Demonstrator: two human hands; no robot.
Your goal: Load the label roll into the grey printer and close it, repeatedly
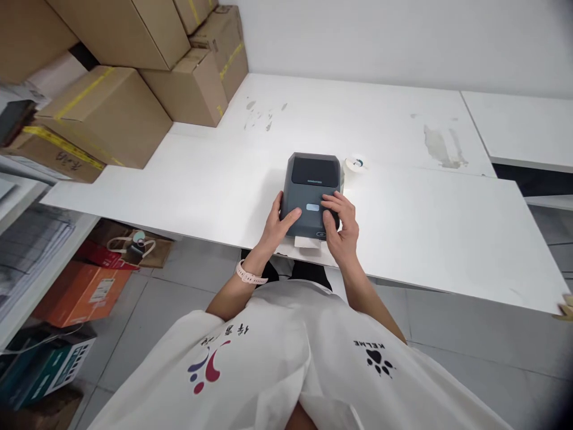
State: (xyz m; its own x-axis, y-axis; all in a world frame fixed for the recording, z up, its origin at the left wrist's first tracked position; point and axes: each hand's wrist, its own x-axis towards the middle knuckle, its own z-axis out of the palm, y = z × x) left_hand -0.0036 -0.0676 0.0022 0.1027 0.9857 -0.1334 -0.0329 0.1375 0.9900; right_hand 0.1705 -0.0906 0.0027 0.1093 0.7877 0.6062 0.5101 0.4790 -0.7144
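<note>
A dark grey label printer (298,200) sits near the front edge of the white table. It has a black window on its far part and a small pale panel (312,207) in the middle of its top. A piece of white paper (307,242) sticks out at its near side. My left hand (278,224) grips the printer's left side, thumb on top and fingers down along the edge. My right hand (341,226) lies over its right front part, fingers apart on the top surface and thumb close to the front corner. A white label roll (355,165) stands just beyond its right side.
Cardboard boxes (107,110) are stacked at the table's left end against the wall. Below left are a shelf (49,263) and an orange box (83,292) on the floor. The white table (425,227) extends right, with worn patches on its surface.
</note>
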